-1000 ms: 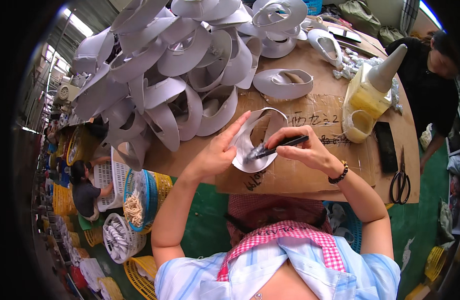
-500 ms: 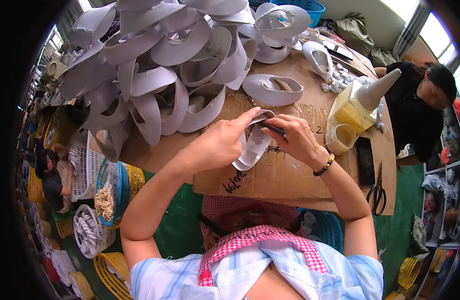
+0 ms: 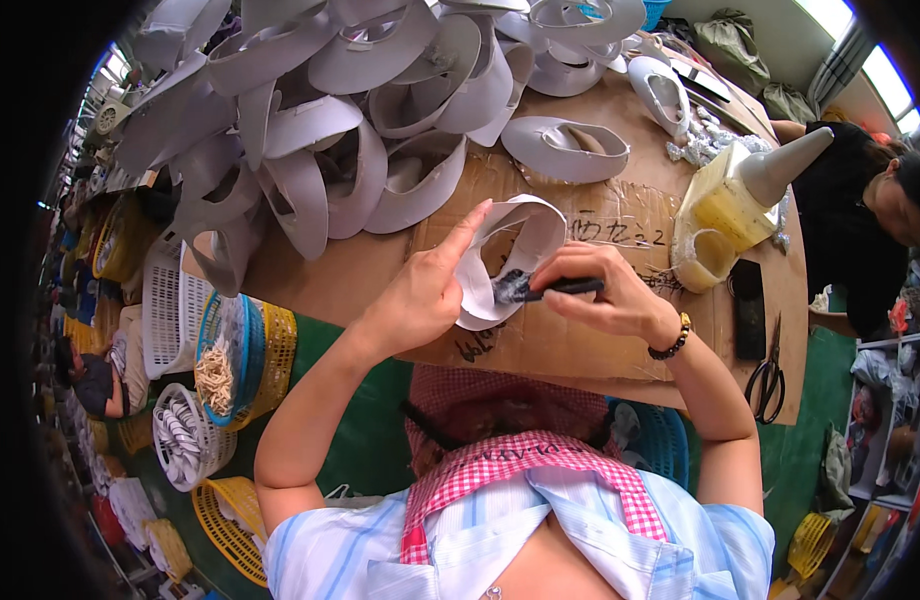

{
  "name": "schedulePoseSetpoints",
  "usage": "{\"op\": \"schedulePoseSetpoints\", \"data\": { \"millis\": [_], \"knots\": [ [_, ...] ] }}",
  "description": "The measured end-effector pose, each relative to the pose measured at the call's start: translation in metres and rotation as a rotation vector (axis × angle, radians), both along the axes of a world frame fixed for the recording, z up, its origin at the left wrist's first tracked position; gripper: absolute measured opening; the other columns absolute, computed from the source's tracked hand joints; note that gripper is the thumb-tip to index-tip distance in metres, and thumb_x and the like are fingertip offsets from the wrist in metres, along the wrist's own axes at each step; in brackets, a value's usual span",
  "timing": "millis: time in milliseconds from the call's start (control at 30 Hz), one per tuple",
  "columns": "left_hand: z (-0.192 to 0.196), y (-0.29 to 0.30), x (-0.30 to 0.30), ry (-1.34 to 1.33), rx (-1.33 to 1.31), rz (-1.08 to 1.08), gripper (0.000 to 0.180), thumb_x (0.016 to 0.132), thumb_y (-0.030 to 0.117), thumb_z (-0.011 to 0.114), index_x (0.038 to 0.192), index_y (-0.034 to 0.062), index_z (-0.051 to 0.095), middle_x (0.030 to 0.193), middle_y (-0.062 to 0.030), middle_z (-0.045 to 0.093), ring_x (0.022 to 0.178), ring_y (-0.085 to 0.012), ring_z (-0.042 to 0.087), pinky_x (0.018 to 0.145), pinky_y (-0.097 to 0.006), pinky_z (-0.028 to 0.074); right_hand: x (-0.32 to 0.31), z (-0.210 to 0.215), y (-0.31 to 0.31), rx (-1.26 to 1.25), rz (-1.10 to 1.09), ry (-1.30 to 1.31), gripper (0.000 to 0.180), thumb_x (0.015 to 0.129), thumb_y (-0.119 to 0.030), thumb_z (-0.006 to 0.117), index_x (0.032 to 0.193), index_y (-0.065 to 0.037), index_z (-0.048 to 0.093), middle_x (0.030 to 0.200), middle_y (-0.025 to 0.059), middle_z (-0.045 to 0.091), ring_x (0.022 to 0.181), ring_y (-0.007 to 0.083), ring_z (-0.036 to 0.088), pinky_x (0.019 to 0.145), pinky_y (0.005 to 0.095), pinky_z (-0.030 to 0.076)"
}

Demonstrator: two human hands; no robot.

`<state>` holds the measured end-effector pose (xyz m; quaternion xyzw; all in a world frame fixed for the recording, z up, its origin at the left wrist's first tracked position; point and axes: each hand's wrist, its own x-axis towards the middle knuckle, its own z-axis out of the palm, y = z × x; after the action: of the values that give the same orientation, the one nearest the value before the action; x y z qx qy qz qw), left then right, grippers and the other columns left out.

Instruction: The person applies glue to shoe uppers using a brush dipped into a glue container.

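My left hand point(image 3: 415, 300) is closed on the left side of a pale, loop-shaped shoe upper point(image 3: 548, 228), its index finger stretched out along the edge. The loop is held above a flattened cardboard sheet point(image 3: 600, 345). In my right hand point(image 3: 612, 295) is a black-handled brush point(image 3: 512, 287), gripped between thumb and fingers. Its dark bristles reach the inner side of the loop near my left fingers. Just beyond, another pale grey upper point(image 3: 565, 150) lies on the table by itself.
A large heap of pale uppers point(image 3: 320, 130) covers the back left. To the right stand a yellowish glue container point(image 3: 715, 210) with a grey cone, a black phone-like slab point(image 3: 748, 315) and black scissors point(image 3: 767, 385). Baskets point(image 3: 175, 310) stand left; a co-worker point(image 3: 850, 220) sits right.
The upper has turned and now shows a wider, rounder opening. My right hand has brought the brush from the loop's far edge down to its near inner side. The view has shifted slightly.
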<state>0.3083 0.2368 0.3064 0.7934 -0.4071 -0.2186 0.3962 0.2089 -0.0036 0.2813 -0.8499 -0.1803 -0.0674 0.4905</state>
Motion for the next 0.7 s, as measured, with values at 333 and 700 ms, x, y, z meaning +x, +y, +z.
{"op": "schedulePoseSetpoints", "data": {
  "millis": [333, 700],
  "knots": [
    [-0.039, 0.011, 0.040, 0.260, -0.169, 0.022, 0.079, 0.073, -0.011, 0.037, 0.151, 0.0009, 0.024, 0.141, -0.0033, 0.043, 0.115, -0.0118, 0.050, 0.096, -0.022, 0.039, 0.024, -0.011, 0.042, 0.275, -0.341, -0.080, 0.021, 0.091, -0.016, 0.065, 0.105, -0.002, 0.069, 0.088, 0.0120, 0.071, 0.070, 0.0149, 0.066, 0.061, 0.0279, 0.051],
    [0.049, -0.076, 0.043, -0.092, 0.108, -0.172, 0.068, 0.072, -0.006, 0.040, 0.140, 0.0021, 0.043, 0.137, -0.0196, 0.051, 0.121, -0.0249, 0.052, 0.101, -0.031, 0.041, 0.001, 0.030, -0.019, -0.161, -0.552, -0.174, 0.021, 0.087, -0.018, 0.069, 0.100, -0.003, 0.071, 0.086, 0.0146, 0.070, 0.072, 0.0253, 0.069, 0.062, 0.0321, 0.054]
  ]
}}
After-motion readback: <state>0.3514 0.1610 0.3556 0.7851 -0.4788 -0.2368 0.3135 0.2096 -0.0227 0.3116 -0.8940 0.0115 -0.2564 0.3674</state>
